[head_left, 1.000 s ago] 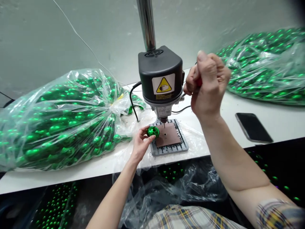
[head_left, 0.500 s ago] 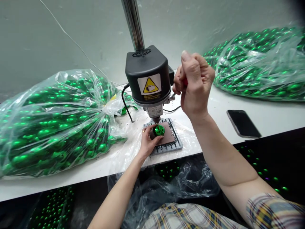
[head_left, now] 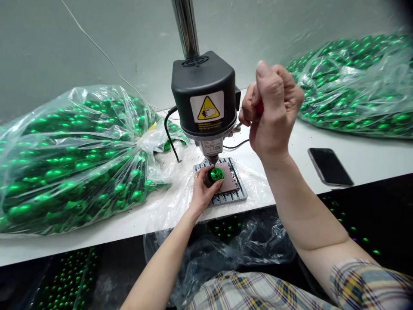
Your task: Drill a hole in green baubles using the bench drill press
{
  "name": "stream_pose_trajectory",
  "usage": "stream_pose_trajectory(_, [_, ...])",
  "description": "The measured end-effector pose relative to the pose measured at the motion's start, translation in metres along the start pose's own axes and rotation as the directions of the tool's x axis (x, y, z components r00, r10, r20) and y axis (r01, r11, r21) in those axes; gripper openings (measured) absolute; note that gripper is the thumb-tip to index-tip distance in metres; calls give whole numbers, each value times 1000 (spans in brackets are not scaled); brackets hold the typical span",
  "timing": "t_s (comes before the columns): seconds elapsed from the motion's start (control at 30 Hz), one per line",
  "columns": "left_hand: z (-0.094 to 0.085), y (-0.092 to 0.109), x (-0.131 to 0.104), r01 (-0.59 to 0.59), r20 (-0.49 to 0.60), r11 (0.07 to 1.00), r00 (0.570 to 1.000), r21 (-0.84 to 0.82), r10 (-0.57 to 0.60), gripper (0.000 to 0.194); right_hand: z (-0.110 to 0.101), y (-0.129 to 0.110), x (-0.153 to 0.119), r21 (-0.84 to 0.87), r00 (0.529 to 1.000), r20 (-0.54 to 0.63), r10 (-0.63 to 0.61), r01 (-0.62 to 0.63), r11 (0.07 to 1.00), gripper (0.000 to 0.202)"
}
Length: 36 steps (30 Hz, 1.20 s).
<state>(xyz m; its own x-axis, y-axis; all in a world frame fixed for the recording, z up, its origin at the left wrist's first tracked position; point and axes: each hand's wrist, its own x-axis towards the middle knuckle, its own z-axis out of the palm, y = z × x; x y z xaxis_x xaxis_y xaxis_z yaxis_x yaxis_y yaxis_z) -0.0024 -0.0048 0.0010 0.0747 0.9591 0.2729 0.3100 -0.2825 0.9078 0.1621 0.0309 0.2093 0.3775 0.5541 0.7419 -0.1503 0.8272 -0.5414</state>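
My left hand (head_left: 204, 189) grips a shiny green ball (head_left: 217, 174) between thumb and fingers. The ball sits on a brownish pad (head_left: 229, 183) over the slotted metal base (head_left: 241, 193) of a small drill press (head_left: 204, 97). Straight above the ball is the chuck (head_left: 213, 159), its thin bit reaching down to the ball's top; whether it has gone in I cannot tell. My right hand (head_left: 272, 107) is closed at the right of the motor housing, around the red knob (head_left: 260, 107) of the feed lever, mostly hidden by the fingers.
Clear plastic bags of green balls lie at left (head_left: 74, 163) and right (head_left: 358, 90). A smartphone (head_left: 331, 166) rests on the white table (head_left: 300, 146). Dark crumbs dot the base. More plastic sheeting (head_left: 258, 241) hangs below the front edge. A black cable (head_left: 167, 137) loops beside the motor.
The view has shifted slightly. My right hand, still closed on the lever knob, appears a little farther right and higher. My left hand keeps the ball under the drill.
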Motion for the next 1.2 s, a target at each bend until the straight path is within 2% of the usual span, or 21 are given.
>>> stream_pose_trajectory(0.1, [2, -1, 0, 21, -11, 1000, 1000, -15, -21, 53, -3, -3, -13, 43, 999, -26, -41, 42, 998, 55])
stream_pose_trajectory(0.23, [3, 1, 0, 18, -29, 1000, 999, 1, -18, 54, -10, -6, -32, 7, 997, -37, -64, 65, 998, 59])
stream_pose_trajectory(0.4, [3, -3, 0, 12, -7, 999, 1000, -32, -12, 55, -12, -5, -44, 30, 991, -65, -115, 117, 993, 59])
stream_pose_trajectory(0.53, [2, -5, 0, -2, -2, 1000, 1000, -23, 2, 55, -14, 0, -47, 86, 982, -33, -186, 189, 978, 55])
stream_pose_trajectory(0.83, [2, -2, 0, -5, -7, 1000, 1000, -6, 5, 54, -23, 12, -56, 63, 956, 2, -294, 293, 954, 51])
stream_pose_trajectory(1.2, [3, -4, -1, 0, -8, 999, 1000, -33, 0, 54, -37, 28, -71, 102, 894, 97, -438, 429, 898, 49])
